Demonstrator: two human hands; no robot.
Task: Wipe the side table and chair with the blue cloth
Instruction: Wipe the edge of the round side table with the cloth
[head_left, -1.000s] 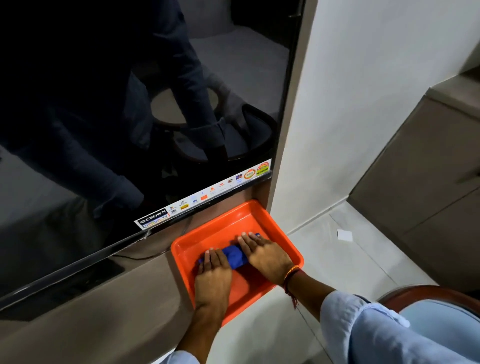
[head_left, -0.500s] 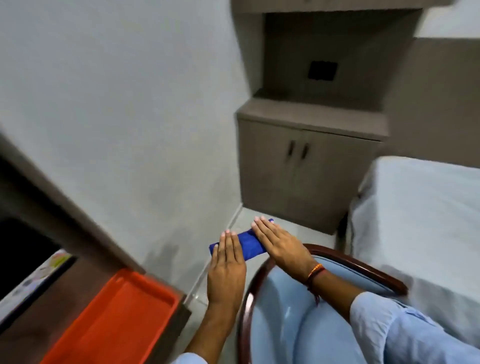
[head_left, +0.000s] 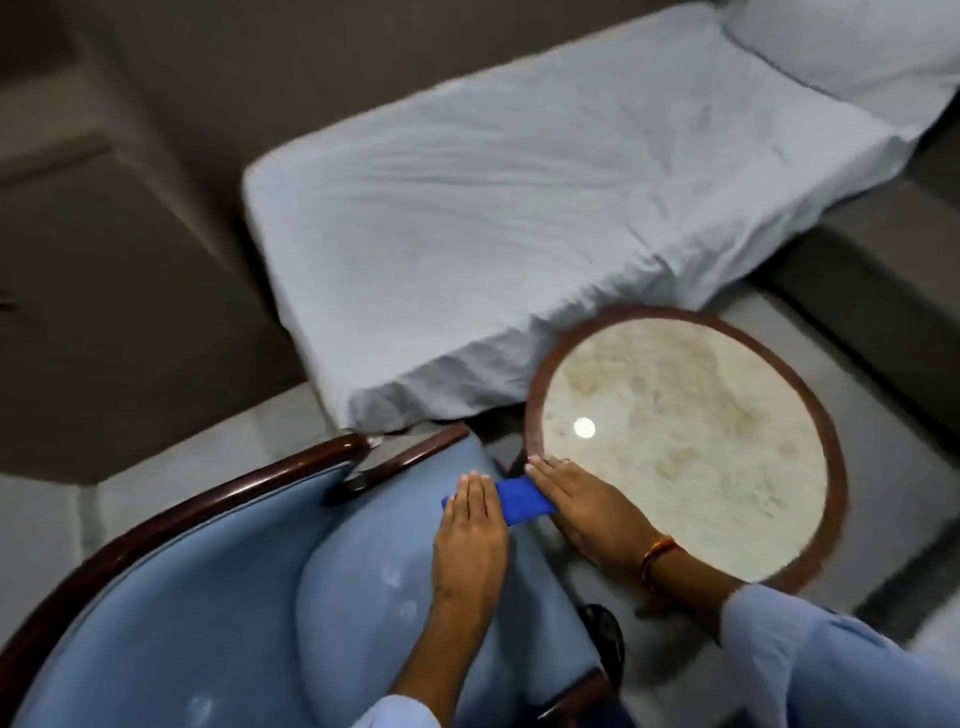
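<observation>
1. I see a bed (head_left: 519, 208) in a pale sheet filling the upper middle of the frame, with grey floor (head_left: 260, 441) below it.
2. A blue-cushioned chair (head_left: 208, 623) with a dark wooden rim takes the lower left.
3. The round counter (head_left: 675, 415), marble-topped and wood-rimmed, stands at centre right, just beside the chair.
4. My left hand (head_left: 470, 540) and right hand (head_left: 592, 512), both flat with straight fingers, press the folded blue cloth (head_left: 519, 501) between them, above the chair's edge at lower centre.
</observation>
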